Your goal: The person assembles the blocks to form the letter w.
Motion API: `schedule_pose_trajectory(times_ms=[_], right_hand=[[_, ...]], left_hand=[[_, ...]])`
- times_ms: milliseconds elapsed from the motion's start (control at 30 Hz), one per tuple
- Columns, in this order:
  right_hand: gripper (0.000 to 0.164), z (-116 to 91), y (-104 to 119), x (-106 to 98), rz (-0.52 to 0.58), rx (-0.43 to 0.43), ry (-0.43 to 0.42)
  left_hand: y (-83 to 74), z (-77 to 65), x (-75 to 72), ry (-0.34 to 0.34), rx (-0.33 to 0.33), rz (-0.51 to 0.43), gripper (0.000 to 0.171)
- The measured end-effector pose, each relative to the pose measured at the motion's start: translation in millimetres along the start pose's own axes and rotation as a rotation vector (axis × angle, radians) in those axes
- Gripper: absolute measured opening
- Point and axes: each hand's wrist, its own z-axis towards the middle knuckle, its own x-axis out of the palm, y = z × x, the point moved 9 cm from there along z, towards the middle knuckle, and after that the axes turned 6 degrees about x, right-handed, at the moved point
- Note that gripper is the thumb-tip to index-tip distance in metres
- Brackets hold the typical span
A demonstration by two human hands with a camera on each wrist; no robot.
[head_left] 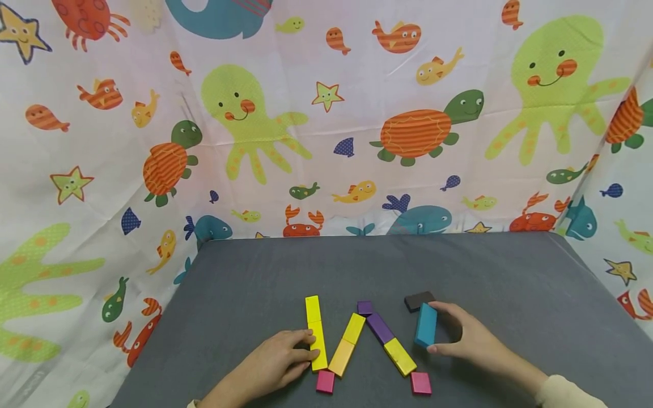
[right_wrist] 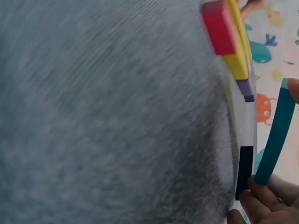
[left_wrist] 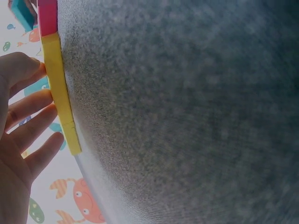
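Observation:
My right hand point(head_left: 471, 340) pinches a blue rectangular block point(head_left: 425, 326) between thumb and fingers at its two ends. In the right wrist view the blue block point(right_wrist: 275, 135) is held up above the table. Just behind it in the head view lies a black block point(head_left: 419, 301). My left hand point(head_left: 278, 360) rests with loosely extended fingers at the left side of a yellow block point(head_left: 317, 351). Another yellow block point(head_left: 313, 309) continues that line at its far end. The left wrist view shows the fingertips point(left_wrist: 57, 136) along the yellow edge.
A pink block point(head_left: 325, 381) sits near the yellow line's bottom. A light orange block point(head_left: 342, 358) and a yellow block slant up toward a small purple block point(head_left: 364, 307). A long purple block point(head_left: 381, 328) and a yellow block point(head_left: 400, 357) slope down to another pink block point(head_left: 420, 383).

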Motion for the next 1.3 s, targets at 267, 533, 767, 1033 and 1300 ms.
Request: schedule_pose_trajectory(times_ms=[267,533,767,1033,1300], right_hand=[[0.091,-7,1,1,-0.105,-0.103,-0.059],[0.093,-12,-5,6,-0.150,-0.073,-0.095],[0.096,-13,-7,11,-0.189,-0.046,-0.096],[0.098,-13,-6,12,-0.238,-0.080,-0.125],[0.101,-12,-9,14,-0.250,-0.072,-0.099]], left_hand=[[0.2,-0.3,-0.7,-0.001,-0.006,0.014,0.028],[0.4,-0.7,-0.4,-0.001,-0.012,0.018,0.028],[0.5,-0.7,-0.4,0.000,-0.013,0.020,0.029],[-0.2,-0.3,-0.8,-0.005,-0.009,0.021,0.028],[0.6,0.0,-0.5,0.016,-0.025,0.012,0.029]])
